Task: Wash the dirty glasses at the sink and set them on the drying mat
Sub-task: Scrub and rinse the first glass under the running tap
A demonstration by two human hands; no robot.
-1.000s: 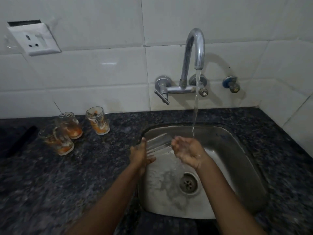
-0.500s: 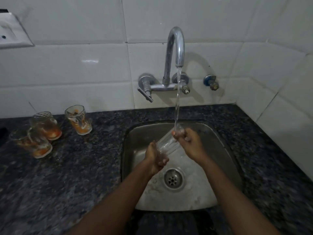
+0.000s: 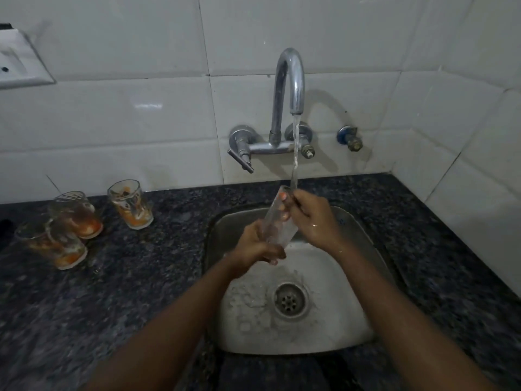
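Rinsing one glass (image 3: 277, 221) under the tap (image 3: 290, 80), three dirty ones waiting.

Your left hand (image 3: 255, 246) grips the glass's base; right hand (image 3: 313, 218) pinches its rim w/ fingers inside, glass tilted over the sink (image 3: 363, 331) w/ its mouth in the stream. Next, I'd say: finish the rinse, tip water out, then carry it to the mat, which isn't in view. The dirty glasses (image 3: 84, 218) stand by the counter's (image 3: 112, 306) back edge, left of the sink, well apart from both hands.
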